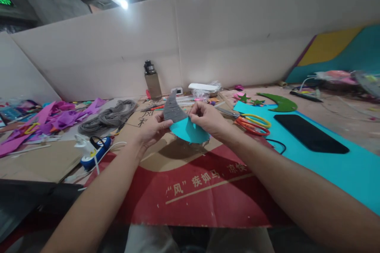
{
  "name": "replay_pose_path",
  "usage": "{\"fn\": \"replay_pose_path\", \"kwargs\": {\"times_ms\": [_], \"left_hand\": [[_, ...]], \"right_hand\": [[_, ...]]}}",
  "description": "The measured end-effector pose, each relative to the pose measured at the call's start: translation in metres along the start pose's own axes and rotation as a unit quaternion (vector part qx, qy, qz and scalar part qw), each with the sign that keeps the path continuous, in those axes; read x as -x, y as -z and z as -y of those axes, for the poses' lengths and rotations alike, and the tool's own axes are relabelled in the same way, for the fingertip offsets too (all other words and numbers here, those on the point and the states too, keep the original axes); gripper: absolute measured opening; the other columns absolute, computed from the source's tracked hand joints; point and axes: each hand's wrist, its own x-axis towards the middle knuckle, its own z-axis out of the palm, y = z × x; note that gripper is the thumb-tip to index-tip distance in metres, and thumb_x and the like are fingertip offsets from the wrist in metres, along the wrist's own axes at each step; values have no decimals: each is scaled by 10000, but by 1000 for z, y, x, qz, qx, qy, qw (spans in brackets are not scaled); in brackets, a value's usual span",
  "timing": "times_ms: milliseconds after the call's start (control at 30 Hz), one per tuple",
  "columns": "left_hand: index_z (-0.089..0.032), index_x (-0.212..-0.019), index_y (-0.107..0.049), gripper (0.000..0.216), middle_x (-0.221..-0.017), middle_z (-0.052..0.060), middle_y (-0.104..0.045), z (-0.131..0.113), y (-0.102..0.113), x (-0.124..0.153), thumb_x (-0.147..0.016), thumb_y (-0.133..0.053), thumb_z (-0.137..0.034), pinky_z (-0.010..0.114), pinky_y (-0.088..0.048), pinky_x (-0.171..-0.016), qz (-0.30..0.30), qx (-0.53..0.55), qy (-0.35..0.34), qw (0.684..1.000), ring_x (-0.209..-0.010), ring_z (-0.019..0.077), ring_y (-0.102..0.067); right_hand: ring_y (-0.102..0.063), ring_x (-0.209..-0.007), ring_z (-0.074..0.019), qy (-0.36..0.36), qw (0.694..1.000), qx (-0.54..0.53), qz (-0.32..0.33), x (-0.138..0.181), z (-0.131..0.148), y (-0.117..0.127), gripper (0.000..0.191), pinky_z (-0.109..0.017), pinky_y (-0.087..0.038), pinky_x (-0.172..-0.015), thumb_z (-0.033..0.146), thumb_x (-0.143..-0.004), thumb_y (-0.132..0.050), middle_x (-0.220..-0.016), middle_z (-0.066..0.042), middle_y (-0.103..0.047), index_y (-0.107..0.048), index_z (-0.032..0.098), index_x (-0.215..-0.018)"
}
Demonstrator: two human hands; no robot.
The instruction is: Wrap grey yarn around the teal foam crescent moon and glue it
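Mid-view, a crescent cutout (181, 124) looks about half covered, grey cord-like covering (174, 107) on its horn, turquoise end (192, 133) bare, left hand (153, 128) pinching its left edge, right hand (203, 115) pinching near the colour boundary, above red-printed cardboard (213, 201), grey cord coil (108, 118) off left.

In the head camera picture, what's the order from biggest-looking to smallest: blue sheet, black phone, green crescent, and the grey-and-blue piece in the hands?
1. Blue sheet, clearly largest
2. Black phone and grey-and-blue piece: too alike to rank
3. Green crescent, smallest
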Motion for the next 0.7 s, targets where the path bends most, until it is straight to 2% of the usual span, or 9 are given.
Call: {"fn": "replay_pose_path", "kwargs": {"times_ms": [100, 200, 267, 367, 400, 567, 667, 700], "left_hand": [[-170, -973, -674, 474, -939, 86, -710, -1, 3, 1, -569, -830, -363, 318, -507, -746, 20, 16, -19, 1000, -804, 196, -662], [-160, -999, -671, 597, -887, 110, -699, -5, 10, -1, -586, -749, -584, 323, -506, -676, 39, 26, 3, 999, -763, 207, -659], [-153, -1012, -668, 592, -868, 106, -689, -9, 16, -2, -613, -730, -586, 295, -502, -651, 7, 27, 19, 999, -744, 183, -650], [-148, -925, -679, 372, -722, 18, -632, -11, 25, -6, -622, -804, -323, 204, -466, -598, -99, 0, 10, 995, -581, 69, -562], [-122, -838, -676, 308, -650, -2, -588, -11, 28, -7, -625, -801, -306, 185, -441, -552, -118, -17, 15, 993, -522, 47, -511], [-128, -668, -591, 271, -501, -54, -439, -5, 34, -10, -676, -736, -356, 169, -316, -431, -149, -76, 30, 985, -398, 19, -347], [-166, -506, -413, 476, -402, -87, -268, -3, 29, -9, -726, -663, -507, 182, -243, -398, -168, -96, 9, 981, -348, 24, -229], [-174, -482, -375, 536, -389, -84, -256, -3, 25, -9, -725, -630, -578, 190, -245, -398, -173, -102, 4, 980, -345, 29, -228]], "right_hand": [[-465, -629, -114, -1, 1000, -28, 4, 0, 0, 1, 104, -253, -347, -576, 249, -688, -547, -713, 21, -547, -453, 203, -686], [-444, -602, -111, -16, 999, 24, -42, -2, -5, 3, 90, -251, -335, -560, 218, -658, -536, -657, 32, -509, -447, 203, -659], [-444, -599, -117, -25, 993, 66, -91, -6, -11, 6, 78, -254, -331, -554, 209, -644, -529, -632, 34, -489, -451, 204, -650], [-448, -601, -129, -18, 986, 86, -142, -12, -19, 14, 70, -259, -327, -550, 216, -643, -521, -625, 33, -481, -453, 207, -655], [-447, -599, -130, -16, 984, 89, -154, -14, -21, 17, 73, -261, -327, -551, 220, -644, -521, -623, 33, -480, -449, 209, -654], [-457, -606, -138, -21, 976, 110, -189, -18, -21, 24, 78, -270, -334, -571, 226, -657, -522, -623, 30, -485, -446, 210, -651], [-458, -615, -140, -5, 975, 124, -182, -18, -19, 23, 76, -272, -333, -582, 212, -664, -512, -626, 30, -480, -437, 213, -658], [-458, -617, -139, 2, 976, 129, -177, -17, -18, 22, 77, -271, -332, -585, 206, -666, -509, -629, 30, -480, -433, 214, -661]]}}
